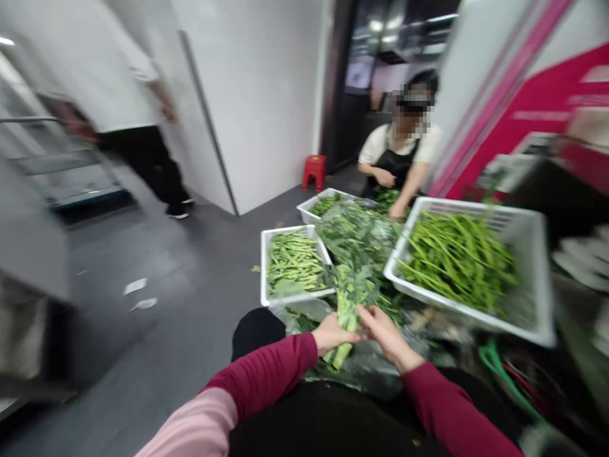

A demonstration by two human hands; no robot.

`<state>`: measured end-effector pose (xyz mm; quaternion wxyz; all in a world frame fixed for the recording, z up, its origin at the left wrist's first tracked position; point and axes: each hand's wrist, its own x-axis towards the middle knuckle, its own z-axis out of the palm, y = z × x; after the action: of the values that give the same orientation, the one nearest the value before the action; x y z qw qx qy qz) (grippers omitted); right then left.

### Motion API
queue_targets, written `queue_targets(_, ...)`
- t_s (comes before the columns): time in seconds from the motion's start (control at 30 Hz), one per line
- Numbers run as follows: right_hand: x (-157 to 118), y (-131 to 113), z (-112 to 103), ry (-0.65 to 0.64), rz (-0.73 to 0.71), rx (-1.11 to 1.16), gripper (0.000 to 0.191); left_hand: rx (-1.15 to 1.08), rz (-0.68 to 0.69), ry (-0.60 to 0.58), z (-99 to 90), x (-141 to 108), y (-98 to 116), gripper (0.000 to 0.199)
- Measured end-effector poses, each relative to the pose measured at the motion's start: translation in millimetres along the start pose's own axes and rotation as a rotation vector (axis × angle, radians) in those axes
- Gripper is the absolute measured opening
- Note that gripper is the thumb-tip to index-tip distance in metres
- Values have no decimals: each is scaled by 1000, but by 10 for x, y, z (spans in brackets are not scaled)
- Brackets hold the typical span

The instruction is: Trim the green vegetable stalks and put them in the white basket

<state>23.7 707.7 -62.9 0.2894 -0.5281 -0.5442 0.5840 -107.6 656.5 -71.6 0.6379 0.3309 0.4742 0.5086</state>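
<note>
My left hand is closed around a small bunch of leafy green stalks, above my lap. The leaves point away from me and the pale stem ends stick out below my fingers. At the right side of the bunch, my right hand pinches against the stalks with thumb and fingers. Just beyond lies a heap of leafy greens, partly in clear plastic. Left of it a white basket holds trimmed green stems. A larger white basket with long green stalks or pods stands tilted on the right.
A co-worker in a black apron sits beyond the heap, hands in greens. Another white basket and a red stool stand nearby. A person in white is beside a cart at left. Scraps lie on the floor.
</note>
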Motion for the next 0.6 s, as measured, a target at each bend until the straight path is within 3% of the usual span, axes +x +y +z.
queue_targets(0.07,88,-150,22,87,15,144,36,92,20,-59,22,55,8,41)
queue_targets(0.13,173,-153,-6,110,6,261,38,74,10,-106,6,146,19,41)
queue_targets(0.33,255,-8,-170,104,-102,488,37,-223,-297,-191,-219,358,66,21)
queue_targets(0.43,308,-70,-338,82,-175,493,35,-290,-287,-258,-348,378,230,15)
queue_targets(0.53,338,-172,-476,184,-195,393,35,-284,-300,-449,-375,317,377,18)
queue_targets(0.6,332,-235,-487,248,-186,314,35,-239,-237,-486,-321,253,377,16)
